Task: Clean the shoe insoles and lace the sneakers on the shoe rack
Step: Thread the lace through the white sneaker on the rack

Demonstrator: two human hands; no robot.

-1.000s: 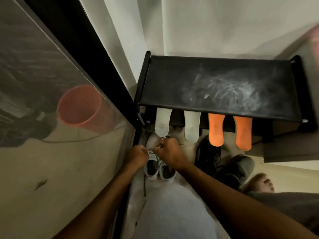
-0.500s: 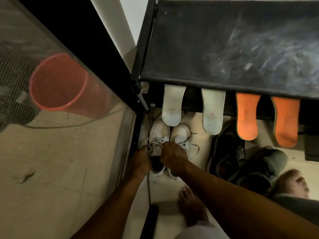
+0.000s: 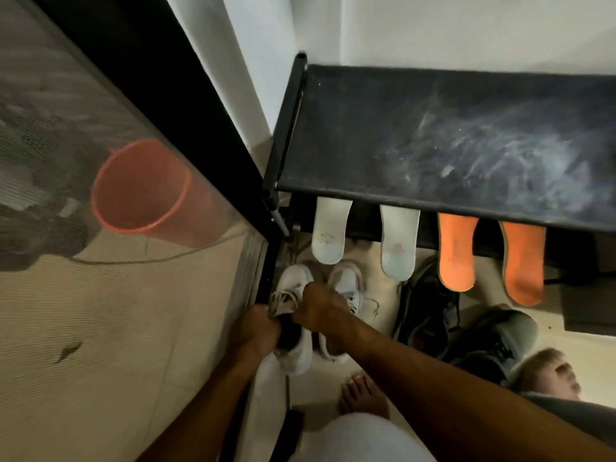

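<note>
Two white sneakers stand side by side on the floor in front of the black shoe rack (image 3: 433, 135). My left hand (image 3: 258, 331) grips the lace at the tongue of the left sneaker (image 3: 293, 285). My right hand (image 3: 321, 310) pinches the same lace from the other side and covers part of the right sneaker (image 3: 350, 281). Two white insoles (image 3: 330, 233) (image 3: 398, 243) and two orange insoles (image 3: 456, 251) (image 3: 523, 261) stick out from under the rack's top shelf.
A mesh screen door with a black frame (image 3: 186, 105) stands at the left; an orange bucket (image 3: 143, 188) shows behind it. Dark shoes (image 3: 430, 308) and a grey shoe (image 3: 500, 341) lie to the right. My bare foot (image 3: 361, 393) rests below the sneakers.
The view has shifted down and closer to the floor. Both hands have dropped from in front of the insoles onto the left sneaker's lace and stay there.
</note>
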